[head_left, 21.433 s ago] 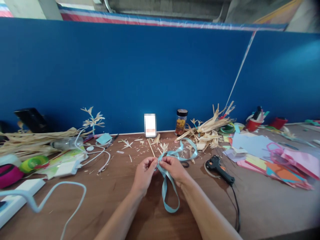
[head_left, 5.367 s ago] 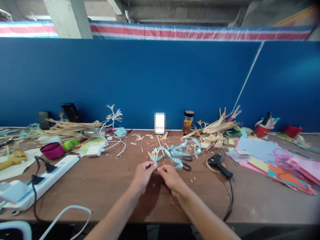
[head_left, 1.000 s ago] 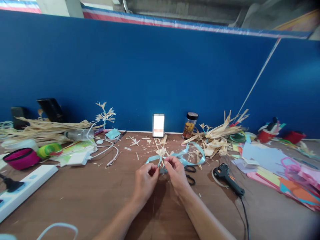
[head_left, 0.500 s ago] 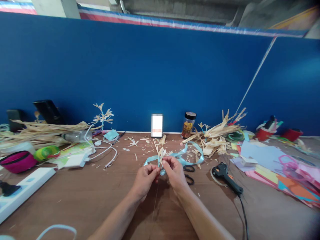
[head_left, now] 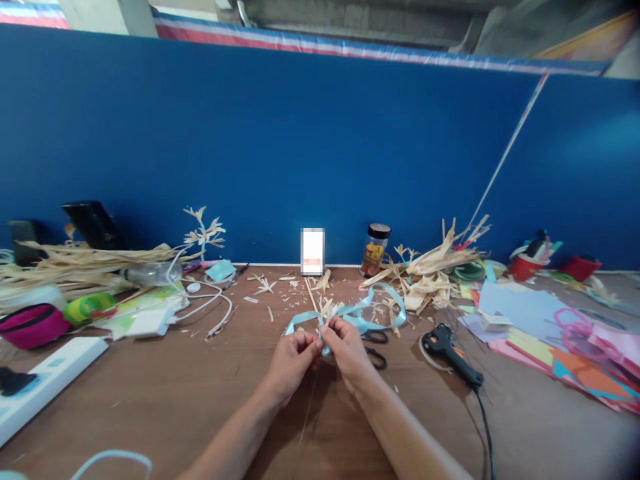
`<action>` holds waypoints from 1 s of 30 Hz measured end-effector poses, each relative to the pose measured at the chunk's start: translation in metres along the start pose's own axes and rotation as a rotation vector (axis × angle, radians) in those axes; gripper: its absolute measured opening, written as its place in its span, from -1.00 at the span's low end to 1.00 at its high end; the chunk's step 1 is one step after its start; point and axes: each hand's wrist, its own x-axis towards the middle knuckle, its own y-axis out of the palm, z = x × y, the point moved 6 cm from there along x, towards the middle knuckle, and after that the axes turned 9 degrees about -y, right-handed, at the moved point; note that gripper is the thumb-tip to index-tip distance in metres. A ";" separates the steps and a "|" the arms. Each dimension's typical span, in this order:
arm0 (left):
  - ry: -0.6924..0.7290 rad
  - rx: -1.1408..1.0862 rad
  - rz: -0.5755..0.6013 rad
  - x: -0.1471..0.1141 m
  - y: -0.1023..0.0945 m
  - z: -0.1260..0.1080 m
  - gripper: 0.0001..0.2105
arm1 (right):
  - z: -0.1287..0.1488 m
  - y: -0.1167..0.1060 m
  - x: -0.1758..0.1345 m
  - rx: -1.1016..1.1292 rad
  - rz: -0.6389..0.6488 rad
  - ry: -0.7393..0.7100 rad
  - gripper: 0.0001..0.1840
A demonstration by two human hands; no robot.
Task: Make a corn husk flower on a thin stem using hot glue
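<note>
Both hands meet over the middle of the table. My left hand (head_left: 294,363) is closed, thumb and fingers pinched at the lower end of a small pale husk flower (head_left: 327,309). My right hand (head_left: 349,351) pinches the same flower just below its petals, which point up and away from me. Light blue ribbon (head_left: 356,321) is wound at its stem, partly hidden by the fingers; the loose length curls out left and in a big loop to the right. Black-handled scissors (head_left: 376,359) lie beside my right hand, their blades hidden.
A glue gun (head_left: 453,357) lies right, its cord running toward me. Dried husks (head_left: 435,273), a jar (head_left: 375,250) and coloured paper (head_left: 520,310) lie beyond. Left are a power strip (head_left: 55,383), white cable (head_left: 227,313) and a finished husk flower stem (head_left: 204,233). Husk scraps litter the middle.
The hands stay together on the flower, with the right fingers slightly lower and closer to the left. The flower head sits a little lower. The whole view has shifted slightly.
</note>
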 end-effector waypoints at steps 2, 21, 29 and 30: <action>-0.007 -0.012 -0.003 0.000 0.000 0.000 -0.73 | 0.001 0.001 0.000 0.013 -0.007 0.000 -0.82; 0.013 0.031 -0.065 0.000 -0.003 0.001 -0.74 | -0.002 -0.001 0.001 0.149 -0.080 0.060 -0.81; 0.041 0.052 -0.132 0.001 -0.008 0.001 -0.75 | -0.003 -0.001 0.000 0.152 -0.068 0.086 -0.82; 0.039 0.046 -0.142 0.000 -0.009 0.001 -0.75 | -0.003 -0.001 0.000 0.144 -0.067 0.087 -0.83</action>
